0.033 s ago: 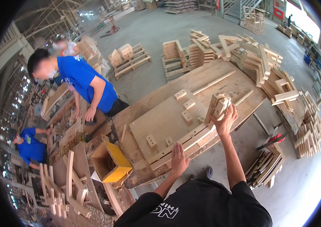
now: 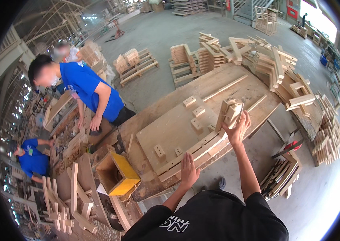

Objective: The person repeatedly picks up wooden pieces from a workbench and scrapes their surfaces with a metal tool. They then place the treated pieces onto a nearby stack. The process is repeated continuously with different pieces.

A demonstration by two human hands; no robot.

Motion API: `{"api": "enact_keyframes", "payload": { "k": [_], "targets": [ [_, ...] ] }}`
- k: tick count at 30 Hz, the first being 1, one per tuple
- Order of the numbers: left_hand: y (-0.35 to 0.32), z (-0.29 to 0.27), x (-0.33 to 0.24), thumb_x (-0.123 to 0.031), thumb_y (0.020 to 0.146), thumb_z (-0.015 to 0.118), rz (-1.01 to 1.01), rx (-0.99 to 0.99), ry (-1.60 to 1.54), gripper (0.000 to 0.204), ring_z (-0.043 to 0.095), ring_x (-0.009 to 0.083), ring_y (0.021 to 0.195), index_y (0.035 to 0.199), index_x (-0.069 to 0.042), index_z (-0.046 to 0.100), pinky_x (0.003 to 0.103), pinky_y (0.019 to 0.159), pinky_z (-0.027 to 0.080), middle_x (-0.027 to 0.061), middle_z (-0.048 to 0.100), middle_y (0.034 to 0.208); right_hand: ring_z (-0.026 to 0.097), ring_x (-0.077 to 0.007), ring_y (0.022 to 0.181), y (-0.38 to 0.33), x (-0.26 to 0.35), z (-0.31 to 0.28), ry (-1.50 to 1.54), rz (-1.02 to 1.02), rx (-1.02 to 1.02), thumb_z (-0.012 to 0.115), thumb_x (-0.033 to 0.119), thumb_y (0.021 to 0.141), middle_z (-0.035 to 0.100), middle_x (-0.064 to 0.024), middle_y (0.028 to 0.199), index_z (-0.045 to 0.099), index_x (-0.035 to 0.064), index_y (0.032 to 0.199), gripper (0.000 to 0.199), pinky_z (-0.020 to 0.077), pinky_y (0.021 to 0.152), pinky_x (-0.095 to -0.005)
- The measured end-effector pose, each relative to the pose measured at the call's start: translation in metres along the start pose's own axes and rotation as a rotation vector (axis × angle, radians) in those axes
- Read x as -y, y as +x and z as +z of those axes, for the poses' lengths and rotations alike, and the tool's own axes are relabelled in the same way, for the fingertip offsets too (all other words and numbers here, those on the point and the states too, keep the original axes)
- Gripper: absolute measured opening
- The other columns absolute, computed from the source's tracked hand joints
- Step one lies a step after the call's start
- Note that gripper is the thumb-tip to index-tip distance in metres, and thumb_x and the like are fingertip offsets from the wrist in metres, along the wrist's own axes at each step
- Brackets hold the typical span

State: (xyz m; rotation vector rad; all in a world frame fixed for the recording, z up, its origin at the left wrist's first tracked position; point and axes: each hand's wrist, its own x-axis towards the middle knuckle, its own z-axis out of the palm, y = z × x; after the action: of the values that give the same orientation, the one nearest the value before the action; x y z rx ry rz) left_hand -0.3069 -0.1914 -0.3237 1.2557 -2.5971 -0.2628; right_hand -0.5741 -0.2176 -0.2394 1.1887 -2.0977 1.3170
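Note:
My left hand point(image 2: 189, 172) lies with fingers stretched out against a long pale wooden strip point(image 2: 210, 151) along the near edge of the bench. My right hand point(image 2: 237, 129) is wrapped round the near side of an upright wooden block assembly point(image 2: 229, 111), which stands at the strip's right end. Under and beyond the strip is a flat wooden board point(image 2: 146, 136). Several small blocks with holes are fixed or resting on it, such as the one at the left, a drilled block point(image 2: 159, 151). The underside of the assembly is hidden.
A yellow-sided wooden box point(image 2: 126, 182) stands at the bench's left end. Thin sticks point(image 2: 225, 87) lie toward the far right. Stacked wooden frames point(image 2: 272, 68) crowd the right side. Across the bench, a person in a blue shirt point(image 2: 85, 80) works at another table; pallets stand behind.

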Motion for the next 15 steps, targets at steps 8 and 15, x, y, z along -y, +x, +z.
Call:
{"api": "enact_keyframes", "payload": {
  "k": [8,15],
  "targets": [
    [-0.010,0.015,-0.002,-0.032,0.078,0.068,0.082,-0.028,0.088,0.086,0.039,0.0391,0.127,0.141,0.010,0.028,0.049,0.109,0.029,0.0270,0.040,0.137,0.051,-0.0178,0.109,-0.020,-0.023,-0.061,0.882,0.594,-0.204,0.057,0.035,0.095,0.058,-0.0084,0.109,0.050,-0.0021,0.116,0.043,0.0377,0.097,-0.0340],
    [0.022,0.029,0.003,-0.038,0.077,0.070,0.082,0.038,-0.018,0.068,0.053,0.0390,0.108,0.125,0.006,0.047,0.047,0.093,0.043,0.0251,0.055,0.115,0.051,-0.0129,0.106,-0.093,-0.074,-0.148,0.946,1.156,-0.162,0.060,0.040,0.091,0.057,-0.0020,0.111,0.059,0.0062,0.109,0.038,0.0389,0.091,-0.0310]
  ]
}}
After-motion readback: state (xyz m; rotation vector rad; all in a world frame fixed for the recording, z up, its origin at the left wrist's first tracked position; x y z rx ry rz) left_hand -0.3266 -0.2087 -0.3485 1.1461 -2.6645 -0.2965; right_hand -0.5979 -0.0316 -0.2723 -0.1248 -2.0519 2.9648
